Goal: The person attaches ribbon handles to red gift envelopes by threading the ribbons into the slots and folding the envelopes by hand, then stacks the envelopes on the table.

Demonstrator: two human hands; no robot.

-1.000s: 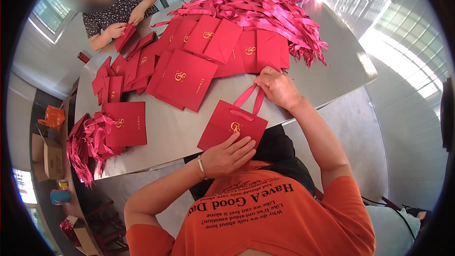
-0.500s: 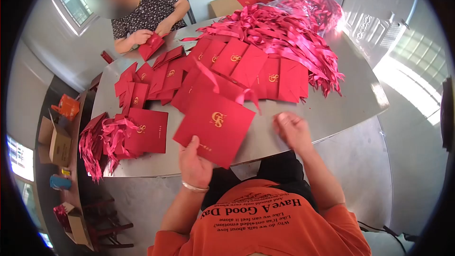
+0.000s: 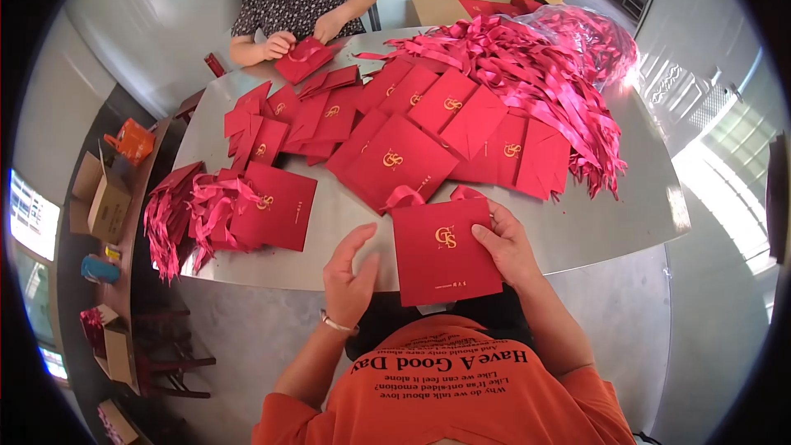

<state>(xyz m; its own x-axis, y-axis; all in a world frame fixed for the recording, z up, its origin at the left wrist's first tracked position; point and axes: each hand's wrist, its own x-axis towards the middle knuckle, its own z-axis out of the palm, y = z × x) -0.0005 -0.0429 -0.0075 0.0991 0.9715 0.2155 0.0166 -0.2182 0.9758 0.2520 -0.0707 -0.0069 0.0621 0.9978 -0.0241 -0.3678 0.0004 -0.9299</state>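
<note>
A flat red paper gift bag (image 3: 437, 251) with a gold logo and a ribbon handle at its top is in front of me. My right hand (image 3: 507, 243) grips its right edge, thumb on the front face. To the left of the bag, my left hand (image 3: 349, 276) is apart from it, thumb and fingers spread with nothing between them. Just beyond lies another red bag (image 3: 400, 163) on the pile. Bags with bunched pink ribbons (image 3: 218, 210) lie to the left of my left hand.
A heap of pink ribbons (image 3: 535, 74) and a clear plastic bag (image 3: 589, 33) cover the far right of the metal table (image 3: 618, 231). Across from me, a co-worker's hands hold a red bag (image 3: 303, 60). Cardboard boxes (image 3: 109, 198) stand on a bench at left.
The bag has passed from my left hand to my right and now faces upright toward me. My left hand has let go. The view has shifted slightly left.
</note>
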